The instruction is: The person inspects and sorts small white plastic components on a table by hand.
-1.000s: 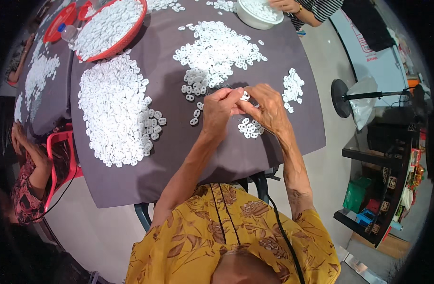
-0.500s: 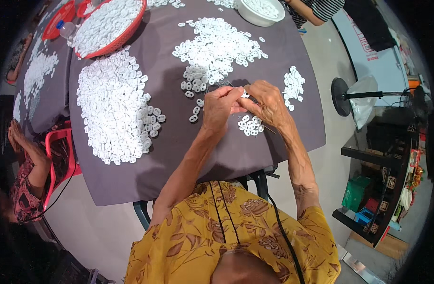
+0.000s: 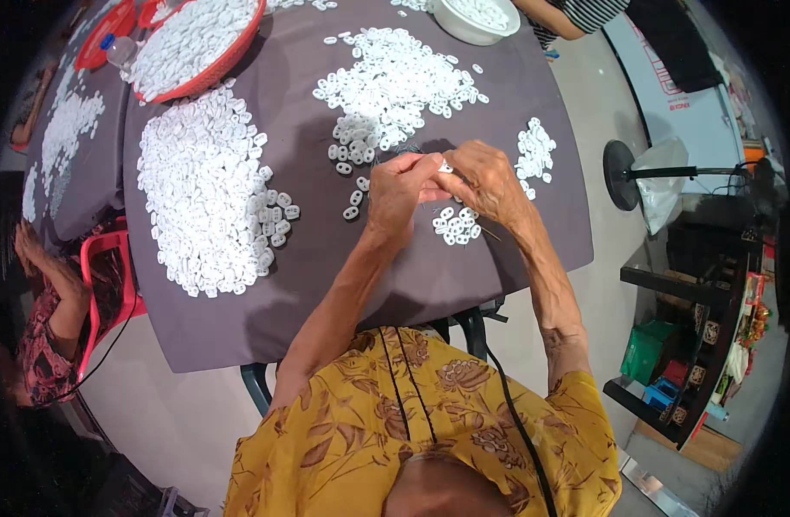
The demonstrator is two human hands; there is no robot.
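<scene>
My left hand [image 3: 395,194] and my right hand [image 3: 488,183] meet over the table, fingers pinched together around a small white oval piece with two holes [image 3: 446,167]. Only part of that piece shows between the fingertips. Thin dark strands [image 3: 398,150] lie just beyond my left hand. Below my right hand rests a small cluster of white two-hole pieces [image 3: 457,226], with a thin brownish strip [image 3: 491,233] poking out beside it. Past my hands spreads a larger heap of the same pieces [image 3: 399,82].
A big pile of white pieces [image 3: 205,198] covers the table's left side, below a red basket [image 3: 231,65] full of them. A white bowl [image 3: 481,28] stands at the far edge; a small pile [image 3: 534,151] lies right. Another person's forearms [image 3: 63,280] show at left.
My hands stay together in nearly the same place, with the right fingers shifted slightly. The white piece between them shows a little more plainly.
</scene>
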